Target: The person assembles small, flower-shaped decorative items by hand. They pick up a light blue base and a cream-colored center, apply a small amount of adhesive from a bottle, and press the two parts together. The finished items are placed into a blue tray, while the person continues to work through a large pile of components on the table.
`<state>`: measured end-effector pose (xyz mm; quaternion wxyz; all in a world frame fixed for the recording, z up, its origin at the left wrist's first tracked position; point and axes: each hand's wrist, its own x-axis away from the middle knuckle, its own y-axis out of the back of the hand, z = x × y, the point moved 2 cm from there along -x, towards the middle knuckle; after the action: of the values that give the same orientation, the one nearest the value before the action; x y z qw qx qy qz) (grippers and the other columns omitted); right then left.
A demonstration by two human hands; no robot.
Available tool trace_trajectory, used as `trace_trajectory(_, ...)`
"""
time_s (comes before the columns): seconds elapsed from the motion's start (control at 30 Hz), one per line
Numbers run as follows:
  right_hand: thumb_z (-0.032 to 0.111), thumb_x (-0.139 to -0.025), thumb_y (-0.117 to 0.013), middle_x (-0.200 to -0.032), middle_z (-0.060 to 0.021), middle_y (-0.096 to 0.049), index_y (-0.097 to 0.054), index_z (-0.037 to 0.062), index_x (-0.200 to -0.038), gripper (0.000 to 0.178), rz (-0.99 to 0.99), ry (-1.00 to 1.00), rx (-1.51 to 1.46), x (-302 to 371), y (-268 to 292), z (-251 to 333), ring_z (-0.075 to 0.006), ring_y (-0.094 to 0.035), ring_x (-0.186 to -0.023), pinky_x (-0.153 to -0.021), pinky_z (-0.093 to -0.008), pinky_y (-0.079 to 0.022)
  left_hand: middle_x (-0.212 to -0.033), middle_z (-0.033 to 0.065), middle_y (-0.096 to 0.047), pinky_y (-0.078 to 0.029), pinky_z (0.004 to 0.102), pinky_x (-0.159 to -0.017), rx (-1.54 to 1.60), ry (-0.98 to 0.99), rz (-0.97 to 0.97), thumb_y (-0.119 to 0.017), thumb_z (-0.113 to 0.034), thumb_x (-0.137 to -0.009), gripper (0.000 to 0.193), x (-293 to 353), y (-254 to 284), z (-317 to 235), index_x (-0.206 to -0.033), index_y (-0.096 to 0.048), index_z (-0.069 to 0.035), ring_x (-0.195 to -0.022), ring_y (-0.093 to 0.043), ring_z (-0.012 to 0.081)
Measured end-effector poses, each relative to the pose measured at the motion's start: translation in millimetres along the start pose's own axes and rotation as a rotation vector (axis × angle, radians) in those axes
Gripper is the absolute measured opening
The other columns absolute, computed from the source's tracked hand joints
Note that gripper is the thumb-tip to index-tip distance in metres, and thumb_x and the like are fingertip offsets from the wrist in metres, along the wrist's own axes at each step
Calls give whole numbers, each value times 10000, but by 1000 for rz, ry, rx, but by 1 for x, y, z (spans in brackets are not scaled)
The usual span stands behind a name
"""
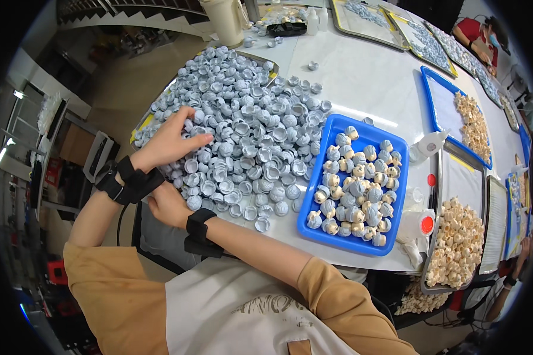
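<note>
A broad heap of small blue-grey shell caps (243, 124) is spread over the white table (367, 83), directly beneath the left hand (172, 142), which is laid flat and open on it, gripping nothing. The caps are judged light, thin and brittle, best pinched by the rim. The right hand (167, 204) is curled at the heap's near edge; its grip cannot be told

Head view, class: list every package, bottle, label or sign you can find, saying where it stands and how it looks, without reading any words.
Squeeze bottle: lying right of the blue tray, clear plastic, red cap.
Second squeeze bottle: beside the tray's upper right corner, whitish, on its side.
Cream jug: far edge of the table, tall, off-white.
Cardboard box: on the floor at left, brown.
No signs or screens can be made out.
</note>
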<state>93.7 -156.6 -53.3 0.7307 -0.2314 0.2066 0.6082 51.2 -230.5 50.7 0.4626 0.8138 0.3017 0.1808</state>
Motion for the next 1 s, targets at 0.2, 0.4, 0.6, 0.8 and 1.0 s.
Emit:
trace_trajectory(0.2,-43,-692,-521,-1022,-230,-565,-546,-2,-1052,363,-67,25,-89,2,-2,5,-409,-511,-998,-861,-442,-422,-873,147,-564,-439,340,-697,-30,-40,67,-687,-342,-761,477,7,-3,-11,-1051,-460,-39,-778,-551,239)
trace_trajectory(0.4,-49,-702,-543,-1015,-189,-578,-574,14,-1004,310,165,58,61,3,-1,6,-362,-523,-1021,-864,-417,-425,-975,125,-542,-429,315,-774,-60,-184,105,-647,-279,-801,406,18,-11,-43,-1088,-478,-46,-872,-525,219)
trace_trajectory(0.6,-91,-688,-501,-1170,-228,-469,-427,-4,-1214,538,24,18,-22,-1,7,4,-360,-505,-1044,-891,-400,-421,-1248,129,-481,-403,328,-906,117,-94,301,-528,-244,-908,449,40,25,-69,-1305,-410,-70,-1139,-467,219)
trace_trajectory(0.8,-96,-750,-479,-1328,-192,-307,-203,13,-1390,706,94,-189,-96,-7,15,20,-306,-489,-1122,-790,-321,-480,-1266,179,-484,-375,310,-955,204,166,-311,-502,-306,-920,460,44,88,68,-1271,-445,-15,-1146,-482,232)
trace_trajectory(1.0,-77,-771,-493,-1274,-183,-375,-287,10,-1352,622,104,-147,-16,-1,11,14,-293,-503,-1099,-759,-316,-483,-1130,206,-582,-379,363,-937,74,569,-317,-483,-463,-892,616,58,46,247,-1224,-471,56,-1093,-535,301)
